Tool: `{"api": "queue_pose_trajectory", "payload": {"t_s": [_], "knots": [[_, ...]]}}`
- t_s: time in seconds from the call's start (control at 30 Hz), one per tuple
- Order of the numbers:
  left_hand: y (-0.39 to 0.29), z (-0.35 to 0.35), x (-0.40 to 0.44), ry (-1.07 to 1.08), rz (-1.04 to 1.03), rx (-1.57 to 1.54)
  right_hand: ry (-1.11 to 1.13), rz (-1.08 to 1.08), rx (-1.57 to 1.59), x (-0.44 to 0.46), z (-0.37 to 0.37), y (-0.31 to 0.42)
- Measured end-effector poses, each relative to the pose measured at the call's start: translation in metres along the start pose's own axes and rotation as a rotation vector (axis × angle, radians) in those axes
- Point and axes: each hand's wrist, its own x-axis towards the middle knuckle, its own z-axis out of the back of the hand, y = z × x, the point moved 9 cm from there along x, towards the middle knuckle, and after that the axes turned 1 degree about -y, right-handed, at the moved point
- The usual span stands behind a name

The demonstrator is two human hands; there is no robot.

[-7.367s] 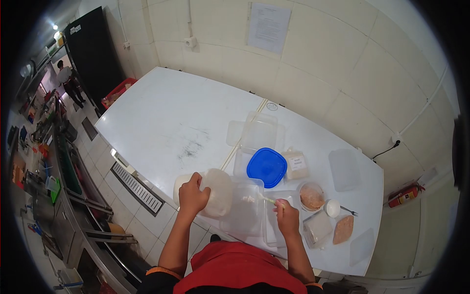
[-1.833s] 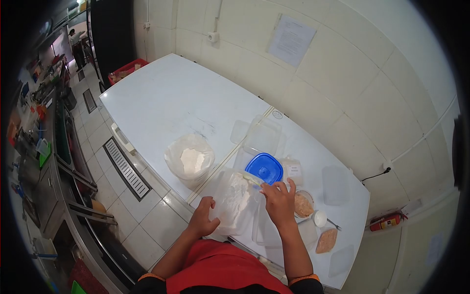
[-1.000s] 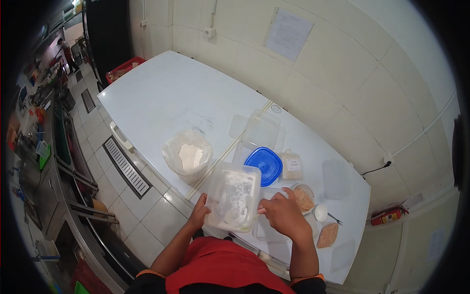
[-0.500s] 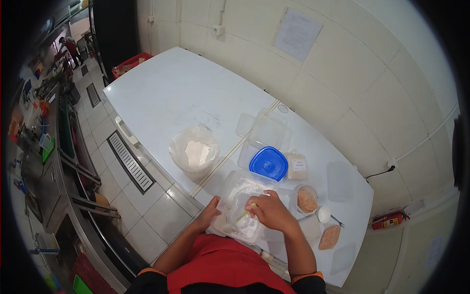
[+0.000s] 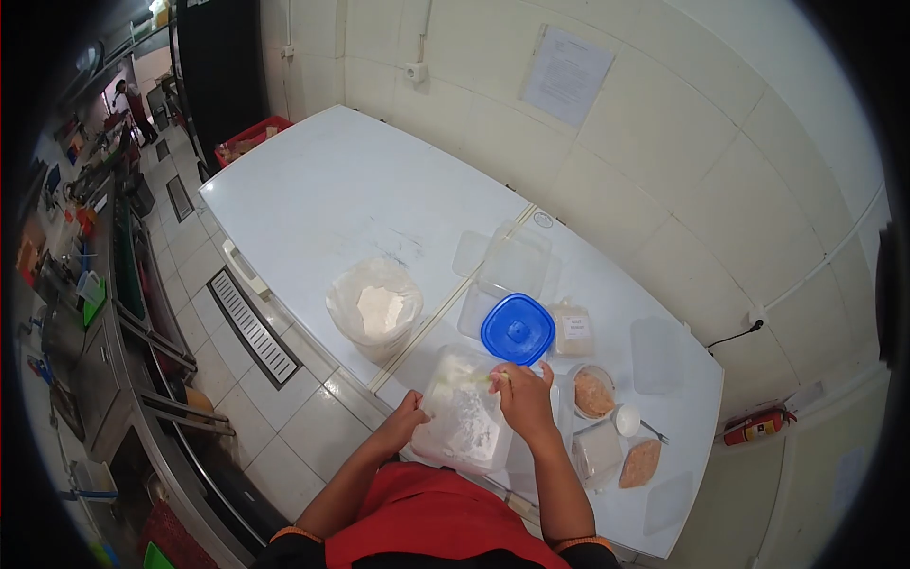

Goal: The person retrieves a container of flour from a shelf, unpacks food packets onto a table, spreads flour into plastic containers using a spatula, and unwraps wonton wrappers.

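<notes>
Close to my body sits a clear plastic tub with white powder spread over its inside. My left hand is closed on the tub's left rim. Over the tub's far right side, my right hand grips a slim pale yellow-green utensil; its far end is blurred over the powder, so its kind is unclear. Beyond the tub lies a round-cornered blue lid. A bag of pale flour-like powder stands open to the far left of the tub.
To the right are a bowl of pinkish minced food, a small white cup, a fork and a pinkish flat piece. A labelled packet stands beside the lid. Clear containers sit farther back. Another person stands far off.
My right hand has moved the utensil from the tub's middle toward its far right side. My left hand stays at the rim, and the tub has shifted slightly.
</notes>
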Motion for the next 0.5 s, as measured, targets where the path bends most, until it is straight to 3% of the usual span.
{"api": "queue_pose_trajectory", "payload": {"t_s": [0.07,0.17,0.27,0.47,0.5], "knots": [[-0.001,-0.002,-0.001,0.028,-0.001,-0.004,0.085,-0.006,0.030,0.002,-0.003,0.000],[0.006,0.005,0.003,-0.002,-0.068,0.136,-0.123,0.090,-0.227,0.006,0.006,0.002],[-0.021,0.001,-0.017,-0.015,-0.001,0.268,-0.103,0.026,-0.057,0.008,0.009,-0.002],[-0.043,-0.001,-0.028,-0.219,-0.350,0.665,-0.191,0.011,0.122,0.011,0.001,-0.002],[-0.045,0.000,-0.031,-0.241,-0.374,0.651,-0.209,0.022,0.003,0.008,0.001,-0.002]]}}
